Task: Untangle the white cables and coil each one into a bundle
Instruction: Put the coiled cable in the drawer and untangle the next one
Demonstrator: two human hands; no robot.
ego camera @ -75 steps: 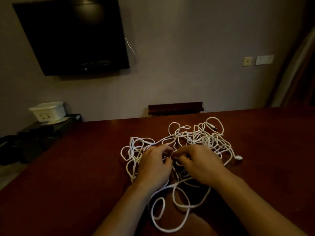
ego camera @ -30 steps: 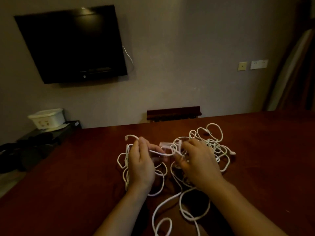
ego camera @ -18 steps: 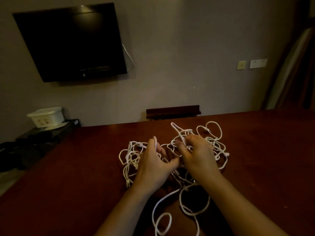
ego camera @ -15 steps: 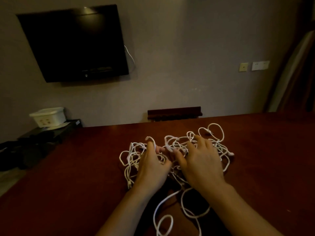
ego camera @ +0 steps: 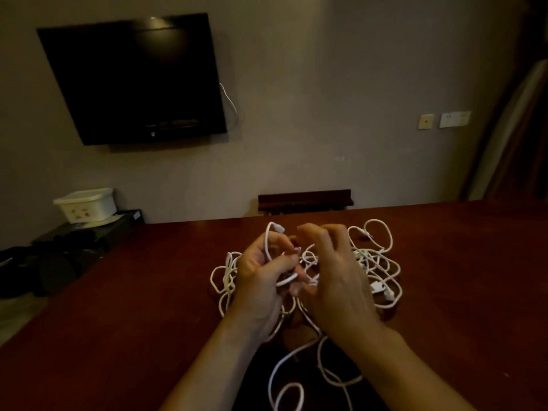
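Observation:
A tangle of white cables (ego camera: 374, 264) lies on the dark red table (ego camera: 118, 321), spreading left, right and toward me. My left hand (ego camera: 261, 280) is raised over the heap, fingers curled round a cable strand whose plug end (ego camera: 278, 228) arcs up above the fingers. My right hand (ego camera: 335, 280) hovers just beside it, fingers curled over the tangle and thumb touching a strand near the left hand's fingertips; whether it pinches that strand is hidden. Loose loops (ego camera: 292, 394) trail between my forearms at the near edge.
A chair back (ego camera: 305, 200) stands behind the table's far edge. A dark television (ego camera: 133, 81) hangs on the wall. At the left a white box (ego camera: 86, 204) sits on a low black stand (ego camera: 89, 232).
My left hand has lifted off the heap and curled round a strand, its plug end now sticking up. My right hand has drawn closer to the left, fingers more bent.

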